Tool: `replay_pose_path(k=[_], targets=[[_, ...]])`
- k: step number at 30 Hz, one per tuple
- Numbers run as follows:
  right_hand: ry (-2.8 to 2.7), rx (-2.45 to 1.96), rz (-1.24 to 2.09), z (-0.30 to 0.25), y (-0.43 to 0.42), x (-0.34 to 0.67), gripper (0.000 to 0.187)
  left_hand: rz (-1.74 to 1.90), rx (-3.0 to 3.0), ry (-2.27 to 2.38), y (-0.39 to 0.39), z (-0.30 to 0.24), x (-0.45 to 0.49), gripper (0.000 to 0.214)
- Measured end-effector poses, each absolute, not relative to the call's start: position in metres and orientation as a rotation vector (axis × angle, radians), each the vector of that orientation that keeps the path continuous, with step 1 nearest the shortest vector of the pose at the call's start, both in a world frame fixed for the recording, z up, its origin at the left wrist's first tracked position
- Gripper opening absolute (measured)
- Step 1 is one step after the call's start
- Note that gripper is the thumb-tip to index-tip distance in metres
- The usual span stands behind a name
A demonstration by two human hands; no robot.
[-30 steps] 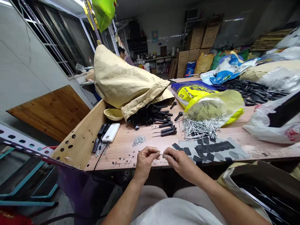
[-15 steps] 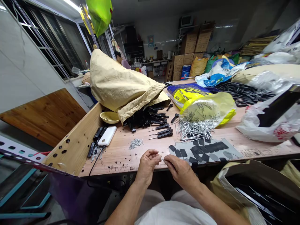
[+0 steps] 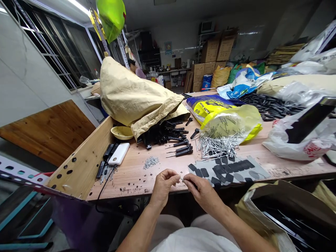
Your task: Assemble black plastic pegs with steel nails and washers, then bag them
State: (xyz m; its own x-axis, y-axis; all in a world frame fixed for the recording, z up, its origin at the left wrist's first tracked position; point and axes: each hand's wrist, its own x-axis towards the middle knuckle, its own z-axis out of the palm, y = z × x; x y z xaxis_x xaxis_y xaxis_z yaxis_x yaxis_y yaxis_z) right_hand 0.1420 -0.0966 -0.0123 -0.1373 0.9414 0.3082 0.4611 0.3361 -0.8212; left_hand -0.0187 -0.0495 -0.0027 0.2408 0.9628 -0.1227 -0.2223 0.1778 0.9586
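Both hands meet at the near edge of the counter [image 3: 131, 175], the left hand [image 3: 163, 183] and right hand [image 3: 201, 190] pinching a thin metal pin [image 3: 181, 179] between their fingertips. Loose nails [image 3: 217, 145] lie beyond a grey sheet [image 3: 228, 169].

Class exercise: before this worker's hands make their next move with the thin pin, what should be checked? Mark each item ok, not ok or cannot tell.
1. Right hand pinches the thin pin: ok.
2. Left hand pinches the pin's other end: ok.
3. Small part seated on the pin: cannot tell, too small to see.
4. Heap of small silver parts lies on the table beyond the left hand: ok.
5. Pile of metal pins lies spilled from the yellow bag: ok.
6. Both hands sit at the table's near edge, so a dropped piece might miss it: not ok.
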Motion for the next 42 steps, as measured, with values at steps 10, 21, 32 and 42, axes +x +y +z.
replay_pose_path(k=[10, 21, 32, 42], targets=[[-1.325, -1.175, 1.425, -0.024, -0.092, 0.143, 0.038, 0.971, 1.061, 0.888, -0.051, -0.001, -0.017, 0.012], [-1.839, -1.329, 0.443, -0.012, -0.096, 0.153, 0.024, 1.022, 1.045, 0.912, -0.05, -0.001, -0.009, 0.019], [-1.723, -1.318, 0.686, 0.0, -0.096, 0.155, 0.025, 1.069, 1.003, 0.841, -0.053, -0.001, -0.005, 0.016], [-1.985, -1.561, 0.121, -0.002, -0.099, 0.154, 0.026, 1.043, 1.066, 0.932, -0.049, -0.001, -0.003, 0.019]])
